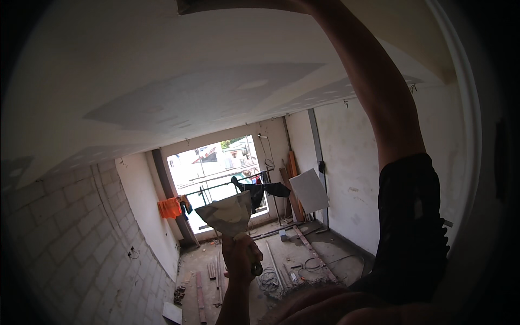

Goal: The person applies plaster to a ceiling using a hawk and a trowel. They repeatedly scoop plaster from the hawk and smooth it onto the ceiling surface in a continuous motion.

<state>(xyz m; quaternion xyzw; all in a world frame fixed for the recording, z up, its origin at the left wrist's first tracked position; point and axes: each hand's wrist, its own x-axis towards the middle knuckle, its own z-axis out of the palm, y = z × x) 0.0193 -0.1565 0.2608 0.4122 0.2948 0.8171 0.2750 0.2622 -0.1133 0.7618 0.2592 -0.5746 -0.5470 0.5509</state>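
Observation:
Upright in my left hand (241, 257) is a wide putty knife, its handle wrapped by my closed fingers. Pale wet compound is spread over the knife's broad blade (225, 214). My right arm (374, 81), in a dark sleeve, reaches overhead to the ceiling (179, 70). At the top edge the right hand is mostly cut off; its fingers are hidden, and a dark flat edge (187, 6) shows there against the ceiling. Darker grey patches with pale filled spots run across the ceiling boards.
Far below, the floor holds planks (314, 252), coiled cable (269, 280) and debris. A window opening (216, 162) has a rail hung with orange cloth (169, 208) and dark clothes (254, 192). A white board (310, 190) leans at the right wall; bare blocks (70, 233) form the left wall.

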